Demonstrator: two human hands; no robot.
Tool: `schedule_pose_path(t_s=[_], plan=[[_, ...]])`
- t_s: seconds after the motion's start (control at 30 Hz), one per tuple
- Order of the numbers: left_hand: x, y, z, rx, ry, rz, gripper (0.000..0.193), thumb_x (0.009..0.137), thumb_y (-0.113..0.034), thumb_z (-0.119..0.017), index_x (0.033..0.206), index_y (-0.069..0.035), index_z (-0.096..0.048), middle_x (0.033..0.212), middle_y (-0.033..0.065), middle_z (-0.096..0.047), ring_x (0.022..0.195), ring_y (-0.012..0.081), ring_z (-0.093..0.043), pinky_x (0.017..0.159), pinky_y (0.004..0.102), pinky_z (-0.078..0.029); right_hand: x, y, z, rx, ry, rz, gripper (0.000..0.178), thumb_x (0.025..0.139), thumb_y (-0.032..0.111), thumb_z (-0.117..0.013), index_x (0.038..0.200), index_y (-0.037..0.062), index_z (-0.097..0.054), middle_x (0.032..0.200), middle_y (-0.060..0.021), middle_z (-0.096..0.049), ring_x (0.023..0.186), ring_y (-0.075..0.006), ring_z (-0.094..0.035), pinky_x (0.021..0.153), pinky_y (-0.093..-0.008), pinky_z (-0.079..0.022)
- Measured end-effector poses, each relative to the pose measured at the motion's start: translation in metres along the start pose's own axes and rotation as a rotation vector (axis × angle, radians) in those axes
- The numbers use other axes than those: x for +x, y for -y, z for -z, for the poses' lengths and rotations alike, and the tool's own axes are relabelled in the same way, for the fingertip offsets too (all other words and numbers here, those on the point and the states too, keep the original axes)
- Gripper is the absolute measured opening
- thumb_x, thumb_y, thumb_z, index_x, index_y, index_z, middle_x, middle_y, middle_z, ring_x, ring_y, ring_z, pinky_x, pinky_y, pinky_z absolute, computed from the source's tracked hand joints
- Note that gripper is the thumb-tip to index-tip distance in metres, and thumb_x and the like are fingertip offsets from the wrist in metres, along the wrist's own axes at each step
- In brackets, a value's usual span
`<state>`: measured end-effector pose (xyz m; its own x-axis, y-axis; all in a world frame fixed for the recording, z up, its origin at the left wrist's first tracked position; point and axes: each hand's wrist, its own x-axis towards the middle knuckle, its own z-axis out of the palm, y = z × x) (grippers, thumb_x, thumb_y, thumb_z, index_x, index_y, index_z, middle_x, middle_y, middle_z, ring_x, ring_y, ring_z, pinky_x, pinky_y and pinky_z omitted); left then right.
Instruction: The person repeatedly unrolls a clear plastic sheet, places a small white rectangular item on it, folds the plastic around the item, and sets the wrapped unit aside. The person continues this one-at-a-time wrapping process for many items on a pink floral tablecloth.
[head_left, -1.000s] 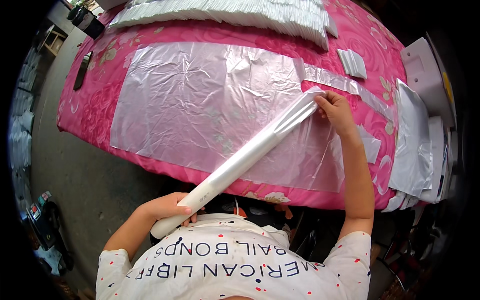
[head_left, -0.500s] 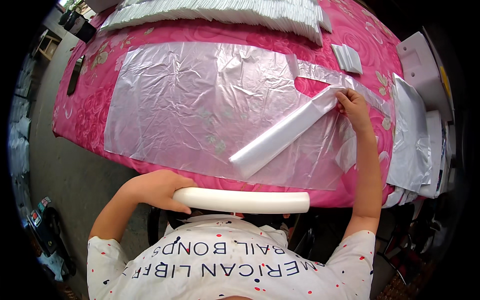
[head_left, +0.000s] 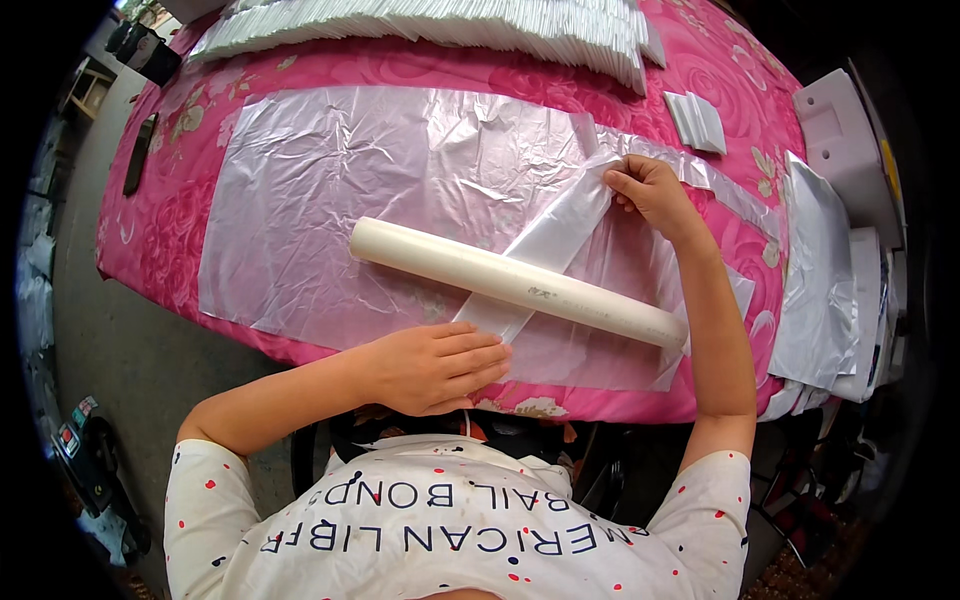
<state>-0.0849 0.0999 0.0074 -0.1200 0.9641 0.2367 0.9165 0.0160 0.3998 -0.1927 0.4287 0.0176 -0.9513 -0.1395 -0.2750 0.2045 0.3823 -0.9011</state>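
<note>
Right hand [head_left: 652,196] at two o'clock pinches folded white plastic strip [head_left: 560,226]; left hand [head_left: 440,370] flat; cream cylindrical tube [head_left: 520,284], ungripped, may roll.

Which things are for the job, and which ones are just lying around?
Seems part of the job:
folded plastic strip, pinched by the right hand, with the left hand at its near end
white tube lying across it
see-through sheet underneath

Seems just lying about:
dark phone-like object
black container
white box
</note>
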Motion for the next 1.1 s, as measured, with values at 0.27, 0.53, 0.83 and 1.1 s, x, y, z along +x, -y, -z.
schedule_pose_path(t_s=[0.27, 0.53, 0.83, 1.1], plan=[[-0.008, -0.014, -0.013, 0.014, 0.23, 0.193, 0.075, 0.086, -0.052, -0.041, 0.14, -0.002, -0.027, 0.148, 0.016, -0.021, 0.139, 0.0272, -0.016, 0.112, 0.0421, -0.011, -0.002, 0.013, 0.004, 0.041, -0.155, -0.085, 0.028, 0.085, 0.022, -0.063, 0.104, 0.0023, -0.06, 0.088, -0.003, -0.06, 0.073, -0.0081, -0.053, 0.063, -0.0205, -0.043], [0.003, -0.049, -0.04, 0.082, 0.146, 0.309, 0.085, 0.076, -0.053, -0.052, 0.141, -0.005, -0.027, 0.149, 0.016, -0.018, 0.14, 0.0273, -0.013, 0.112, 0.0456, -0.008, -0.099, 0.02, -0.084, -0.624, -0.18, 0.526, 0.045, 0.076, 0.016, -0.068, 0.119, 0.0071, -0.056, 0.109, -0.0119, -0.059, 0.098, -0.0281, -0.056, 0.085, -0.0384, -0.043], [0.005, -0.051, -0.038, 0.041, 0.141, 0.253, 0.085, 0.075, -0.049, -0.056, 0.142, -0.006, -0.026, 0.149, 0.0139, -0.019, 0.139, 0.0256, -0.016, 0.111, 0.0452, -0.009, -0.111, -0.015, -0.033, -0.818, -0.543, 0.317, 0.047, 0.077, 0.013, -0.066, 0.121, 0.0071, -0.054, 0.103, -0.012, -0.06, 0.095, -0.0301, -0.056, 0.082, -0.0386, -0.044], [0.016, -0.031, -0.026, 0.284, 0.255, 0.117, 0.072, 0.077, -0.036, -0.058, 0.138, -0.008, -0.034, 0.145, 0.0117, -0.029, 0.136, 0.0237, -0.024, 0.11, 0.0432, -0.017, -0.149, -0.004, -0.015, -0.697, -0.471, 0.354, 0.044, 0.075, 0.008, -0.066, 0.118, 0.0055, -0.057, 0.106, -0.0143, -0.061, 0.095, -0.0313, -0.056, 0.083, -0.0379, -0.044]])
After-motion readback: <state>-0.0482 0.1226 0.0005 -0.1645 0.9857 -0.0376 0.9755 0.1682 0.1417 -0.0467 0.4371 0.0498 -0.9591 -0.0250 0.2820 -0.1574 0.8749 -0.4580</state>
